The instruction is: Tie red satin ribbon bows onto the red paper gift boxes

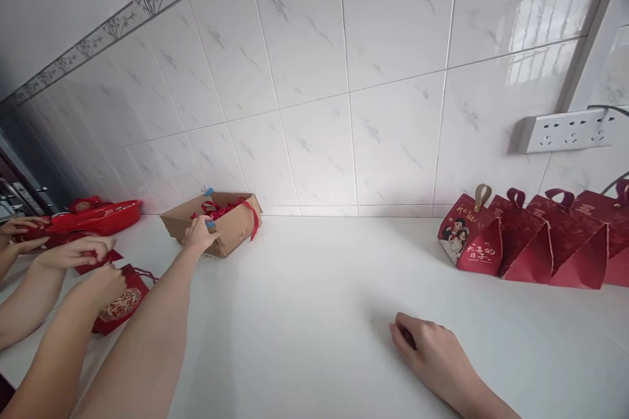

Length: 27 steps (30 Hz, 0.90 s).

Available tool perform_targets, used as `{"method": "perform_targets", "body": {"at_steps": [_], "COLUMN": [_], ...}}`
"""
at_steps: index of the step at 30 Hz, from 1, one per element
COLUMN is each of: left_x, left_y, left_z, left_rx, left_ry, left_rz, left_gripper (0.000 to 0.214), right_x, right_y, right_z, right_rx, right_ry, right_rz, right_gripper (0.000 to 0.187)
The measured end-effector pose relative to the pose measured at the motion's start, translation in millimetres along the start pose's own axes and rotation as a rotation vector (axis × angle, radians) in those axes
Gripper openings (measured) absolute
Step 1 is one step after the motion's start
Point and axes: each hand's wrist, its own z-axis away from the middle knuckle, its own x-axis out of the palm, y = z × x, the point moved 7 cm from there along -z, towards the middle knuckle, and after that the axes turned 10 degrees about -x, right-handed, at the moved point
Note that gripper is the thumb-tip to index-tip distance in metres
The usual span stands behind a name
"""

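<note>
My left hand (199,234) reaches far out to an open cardboard box (236,229), fingers over its near rim and thumb against the outer wall. Inside the box lie dark red ribbons (221,209), one hanging over the right side; blue bits show on the rim. Loosely curled on the white counter (304,327), my right hand (432,353) shows nothing between its fingers. To its upper right stands a row of several red gift boxes (474,242) with loop handles; the front one bears a printed couple and lettering.
Left of my arm, another person's hand (105,285) is at a red drawstring bag (122,301) with a gold pattern. More hands (78,252) work around red items farther left, near a red basin (113,216). A power strip (570,131) is on the tiled wall.
</note>
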Motion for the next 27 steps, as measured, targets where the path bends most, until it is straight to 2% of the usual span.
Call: {"method": "perform_targets", "body": {"at_steps": [8, 17, 20, 24, 27], "left_x": [3.4, -13.2, -23.0, -44.6, -64.0], "left_y": [12.0, 12.3, 28.3, 64.3, 86.3], "left_z": [8.6, 63.2, 81.6, 105.1, 131.3], "left_rx": [-0.011, 0.053, 0.104, 0.194, 0.237], "left_ry": [-0.027, 0.104, 0.145, 0.175, 0.187], "left_rz": [0.047, 0.149, 0.203, 0.263, 0.283], "left_gripper": [0.035, 0.019, 0.019, 0.021, 0.022], "right_x": [-1.3, -9.4, -12.1, -16.4, -20.5], "right_y": [-0.2, -7.3, -9.0, -8.0, -3.1], "right_z": [-0.8, 1.2, 1.1, 1.7, 3.5], "right_rx": [0.007, -0.032, -0.036, -0.022, 0.009], "right_ry": [-0.008, 0.027, 0.042, 0.062, 0.094], "right_rz": [0.000, -0.043, -0.061, -0.106, -0.255], "right_gripper": [0.027, 0.026, 0.025, 0.026, 0.029]}}
